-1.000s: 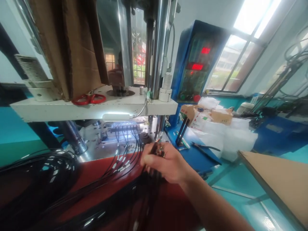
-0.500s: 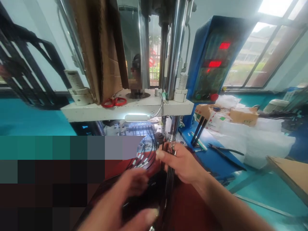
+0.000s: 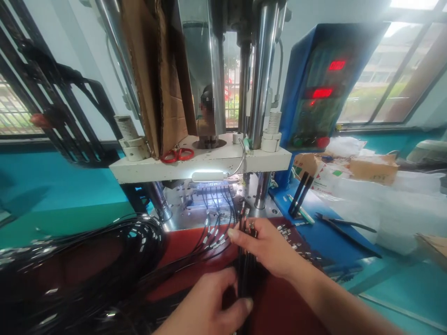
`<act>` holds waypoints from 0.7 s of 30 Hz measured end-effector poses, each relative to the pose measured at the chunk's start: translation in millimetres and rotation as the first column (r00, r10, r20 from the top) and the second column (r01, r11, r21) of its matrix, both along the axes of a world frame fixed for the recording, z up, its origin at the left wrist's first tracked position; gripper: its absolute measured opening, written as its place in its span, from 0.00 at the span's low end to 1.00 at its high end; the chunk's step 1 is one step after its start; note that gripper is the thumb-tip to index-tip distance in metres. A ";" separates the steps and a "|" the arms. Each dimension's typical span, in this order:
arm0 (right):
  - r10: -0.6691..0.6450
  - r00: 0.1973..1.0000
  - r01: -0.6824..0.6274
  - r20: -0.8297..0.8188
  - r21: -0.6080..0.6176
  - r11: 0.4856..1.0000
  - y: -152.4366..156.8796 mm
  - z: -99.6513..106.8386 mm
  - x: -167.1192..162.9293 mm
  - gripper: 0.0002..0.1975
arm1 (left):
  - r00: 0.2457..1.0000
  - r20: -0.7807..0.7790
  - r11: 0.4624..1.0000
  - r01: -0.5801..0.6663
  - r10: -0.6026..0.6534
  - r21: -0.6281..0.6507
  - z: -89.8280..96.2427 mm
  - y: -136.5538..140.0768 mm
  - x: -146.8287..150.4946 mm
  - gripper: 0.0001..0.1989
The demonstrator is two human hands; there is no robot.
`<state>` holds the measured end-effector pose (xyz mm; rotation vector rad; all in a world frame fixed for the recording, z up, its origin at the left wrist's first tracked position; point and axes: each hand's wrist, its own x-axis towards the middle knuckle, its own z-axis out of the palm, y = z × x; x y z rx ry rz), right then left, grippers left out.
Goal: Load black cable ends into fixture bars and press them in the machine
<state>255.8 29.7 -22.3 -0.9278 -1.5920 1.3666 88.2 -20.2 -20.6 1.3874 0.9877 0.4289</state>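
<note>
My right hand (image 3: 267, 246) is closed round a bundle of black cables (image 3: 246, 263), near their upper ends, where small metal connectors stick out above the fingers. Lower down, my left hand (image 3: 216, 302) curls about the same bundle, its thumb lying across the front and the fingertips partly hidden behind. Just beyond, several black cables with silver connectors (image 3: 213, 239) run over the red work surface (image 3: 190, 237) into a lit metal mould (image 3: 211, 193) in the press. A large coil of black cables (image 3: 139, 242) lies to the left.
The white press plate (image 3: 209, 163) sits above the mould between steel columns, with red-handled scissors (image 3: 177, 155) and cardboard (image 3: 171, 93) on it. More connector ends (image 3: 291, 237) lie right of my right hand. Black-handled pliers (image 3: 345, 228) rest on a blue surface (image 3: 324, 242). A blue control box (image 3: 314, 88) stands behind.
My left hand has moved right and up onto the cable bundle, closing about it. My right hand keeps its hold. The view has shifted, so the scene sits further right and the coil shows.
</note>
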 end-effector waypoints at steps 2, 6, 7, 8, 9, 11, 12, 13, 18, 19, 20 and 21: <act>0.027 0.999 -0.027 0.025 0.006 1.000 -0.5 -2.8 -2.8 0.16 | 0.996 -0.049 0.992 0.065 -0.071 -0.110 0.0 1.2 -1.0 0.11; 0.002 1.000 -0.002 -0.008 -0.059 0.998 0.5 -9.8 -7.6 0.15 | 0.997 0.028 0.996 -0.068 0.069 -0.054 -5.6 4.3 4.0 0.10; -0.010 1.000 0.009 -0.007 -0.066 0.998 1.2 -10.9 -8.3 0.14 | 0.993 0.044 0.994 -0.113 0.113 0.002 -6.2 4.8 5.8 0.10; -0.025 1.000 0.025 0.001 -0.062 0.998 2.1 -11.7 -8.6 0.13 | 0.989 0.050 0.988 -0.145 0.142 0.054 -6.2 5.2 7.5 0.10; -0.051 0.999 0.051 0.010 -0.049 0.997 3.0 -12.2 -8.8 0.13 | 0.986 0.043 0.982 -0.162 0.159 0.091 -5.8 5.2 8.9 0.08; -0.122 0.992 0.122 0.027 -0.005 0.993 4.4 -12.2 -8.7 0.13 | 0.983 0.046 0.972 -0.183 0.178 0.145 -4.3 4.6 11.4 0.07; -0.145 0.989 0.145 0.031 0.007 0.989 4.7 -11.8 -8.5 0.13 | 0.981 0.071 0.969 -0.191 0.182 0.159 -3.9 4.0 12.8 0.09; -0.155 0.987 0.155 0.034 0.014 0.988 4.8 -11.2 -8.3 0.14 | 0.978 0.105 0.970 -0.193 0.179 0.147 -3.9 3.3 14.3 0.12; -0.139 0.988 0.133 0.068 0.084 0.987 6.3 -8.4 -2.7 0.14 | 0.920 0.314 0.960 -0.166 0.233 -0.228 -12.7 1.7 21.8 0.16; -0.126 0.990 0.121 0.070 0.065 0.991 7.6 -8.9 -0.8 0.14 | 0.903 0.339 0.943 -0.169 0.265 -0.287 -14.8 1.7 21.9 0.15; -0.109 0.992 0.107 0.062 0.040 0.993 9.3 -9.8 1.0 0.15 | 0.887 0.353 0.930 -0.184 0.297 -0.319 -16.7 1.8 21.2 0.14; -0.103 0.994 0.102 0.047 0.022 0.995 11.1 -11.1 2.5 0.15 | 0.877 0.355 0.921 -0.206 0.323 -0.330 -18.2 1.9 20.0 0.13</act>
